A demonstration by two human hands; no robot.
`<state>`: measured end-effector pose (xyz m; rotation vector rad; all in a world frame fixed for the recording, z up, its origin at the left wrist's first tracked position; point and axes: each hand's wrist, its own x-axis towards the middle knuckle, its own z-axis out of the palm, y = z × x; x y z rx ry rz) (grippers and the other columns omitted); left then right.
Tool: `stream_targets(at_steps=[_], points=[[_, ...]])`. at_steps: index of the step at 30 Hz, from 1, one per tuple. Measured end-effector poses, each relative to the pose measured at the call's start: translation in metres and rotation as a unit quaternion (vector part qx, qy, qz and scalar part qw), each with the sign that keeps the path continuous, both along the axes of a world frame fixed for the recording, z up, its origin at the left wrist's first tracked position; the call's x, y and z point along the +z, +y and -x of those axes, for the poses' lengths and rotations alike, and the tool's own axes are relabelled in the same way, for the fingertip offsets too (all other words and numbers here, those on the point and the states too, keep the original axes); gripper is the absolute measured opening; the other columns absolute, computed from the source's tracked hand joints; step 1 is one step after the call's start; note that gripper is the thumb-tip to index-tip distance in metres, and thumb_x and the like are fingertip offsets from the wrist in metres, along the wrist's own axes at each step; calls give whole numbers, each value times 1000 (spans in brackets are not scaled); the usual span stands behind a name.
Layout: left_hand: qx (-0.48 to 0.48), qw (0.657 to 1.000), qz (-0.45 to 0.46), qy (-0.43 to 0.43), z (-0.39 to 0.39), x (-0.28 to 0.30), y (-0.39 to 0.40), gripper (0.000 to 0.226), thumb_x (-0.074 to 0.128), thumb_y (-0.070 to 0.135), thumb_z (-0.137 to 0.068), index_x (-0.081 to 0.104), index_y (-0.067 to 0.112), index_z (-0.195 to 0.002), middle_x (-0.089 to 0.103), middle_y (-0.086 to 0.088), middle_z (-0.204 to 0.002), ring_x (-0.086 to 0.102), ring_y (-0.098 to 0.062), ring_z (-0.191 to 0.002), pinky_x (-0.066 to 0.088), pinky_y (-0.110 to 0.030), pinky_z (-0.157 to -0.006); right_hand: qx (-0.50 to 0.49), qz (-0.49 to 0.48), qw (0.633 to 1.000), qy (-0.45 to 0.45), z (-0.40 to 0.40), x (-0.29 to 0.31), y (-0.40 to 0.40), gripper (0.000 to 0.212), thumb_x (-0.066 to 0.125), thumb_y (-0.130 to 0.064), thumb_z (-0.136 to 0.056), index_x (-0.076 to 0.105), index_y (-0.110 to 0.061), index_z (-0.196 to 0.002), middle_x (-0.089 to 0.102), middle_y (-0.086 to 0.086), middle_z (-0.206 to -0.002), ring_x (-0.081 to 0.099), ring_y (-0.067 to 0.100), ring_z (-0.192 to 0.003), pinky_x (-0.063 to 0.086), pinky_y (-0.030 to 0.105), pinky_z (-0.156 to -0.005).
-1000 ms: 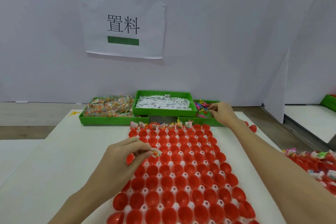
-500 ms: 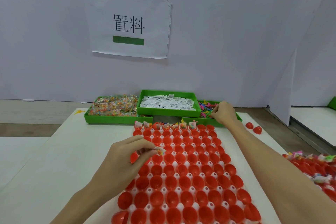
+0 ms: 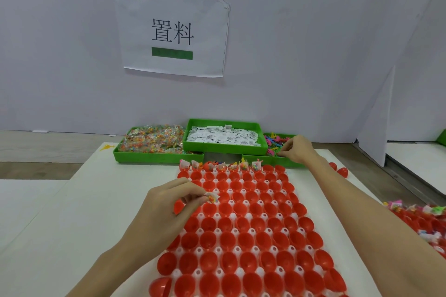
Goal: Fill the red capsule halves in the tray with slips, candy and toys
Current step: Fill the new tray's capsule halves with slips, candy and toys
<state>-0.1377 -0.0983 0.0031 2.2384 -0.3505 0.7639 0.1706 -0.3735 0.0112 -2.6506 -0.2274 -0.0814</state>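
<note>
Hands apart: left (image 3: pixel 169 202) (candy packet (image 3: pixel 212 197)), right (image 3: pixel 298 148).

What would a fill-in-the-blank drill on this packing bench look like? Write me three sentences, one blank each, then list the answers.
1. The left hand pinches a small candy packet above the tray of ____ capsule halves.
2. The right hand reaches into the green bin of toys, which sits to the ____ of the bin of slips.
3. The only capsule halves already filled are in the row ____ from the person.

Answers: red; right; farthest
</note>
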Motion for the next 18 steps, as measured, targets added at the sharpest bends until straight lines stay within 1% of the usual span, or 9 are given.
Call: stream_targets(at_steps=[3, 6, 7, 9, 10, 11, 13, 15, 18], points=[[3, 1000, -5, 2, -1, -1, 0, 12, 72, 23, -89, 80, 27, -98, 69, 16, -85, 67, -11, -81, 53, -18, -73, 2, 27, 999, 18, -1, 4, 5, 16, 80, -17, -87, 80, -5, -96, 76, 12, -107, 67, 23, -103, 52, 34, -87], [7, 1000, 6, 5, 0, 1, 1, 13, 71, 25, -88, 81, 27, -97, 69, 16, -84, 66, -10, -80, 51, -14, -73, 2, 4, 1000, -13, 2, 2, 6, 13, 76, -13, -90, 78, -3, -98, 75, 13, -107, 66, 20, -92, 51, 30, -82], [8, 1000, 9, 5, -1, 2, 1, 13, 71, 26, -88, 81, 27, -97, 69, 15, -84, 66, -10, -80, 50, -13, -73, -4, -19, 999, -35, 4, 3, 6, 15, 75, -12, -91, 77, -2, -102, 75, 14, -106, 66, 20, -90, 53, 32, -85], [5, 1000, 13, 11, -1, 1, 1, 13, 70, 27, -88, 81, 28, -97, 69, 15, -83, 66, -9, -80, 49, -11, -73, -18, -112, 991, -67, 13, 8, 7, 21, 73, -13, -93, 72, 0, -110, 72, 12, -98, 67, 24, -89, 57, 43, -91], [2, 1000, 15, 15, -1, 1, 1, 14, 70, 29, -89, 81, 29, -97, 69, 16, -84, 66, -8, -80, 49, -11, -73, -17, -159, 984, -82, 22, 11, 9, 23, 73, -13, -93, 71, -1, -112, 70, 8, -93, 67, 24, -88, 59, 47, -89], [0, 1000, 17, 19, 0, 2, 0, 14, 69, 30, -89, 81, 29, -97, 69, 16, -84, 66, -8, -80, 49, -11, -73, -9, -191, 976, -105, 34, 16, 12, 21, 74, -14, -92, 73, -3, -110, 69, 4, -90, 68, 22, -87, 60, 45, -85], [-3, 1000, 14, 24, 0, 1, -1, 12, 70, 31, -89, 80, 31, -95, 69, 17, -85, 66, -9, -79, 50, -13, -73, 33, -226, 965, -132, 67, 28, 16, 12, 77, -16, -89, 79, -13, -101, 73, -5, -86, 71, 16, -86, 60, 33, -80], [-7, 1000, 15, 25, 1, 1, -2, 12, 72, 28, -89, 81, 31, -96, 71, 18, -87, 68, -9, -80, 53, -16, -74, 126, -252, 956, -88, 110, 37, 20, 11, 80, -19, -87, 79, -24, -96, 77, -10, -86, 74, 8, -83, 59, 25, -80], [-13, 1000, 11, 17, 2, 2, -5, 14, 75, 25, -87, 82, 30, -97, 72, 19, -88, 69, -6, -80, 54, -17, -74, 277, -250, 928, -17, 177, 39, 34, 13, 84, -24, -83, 79, -30, -94, 78, -11, -88, 75, 8, -80, 61, 23, -77]])
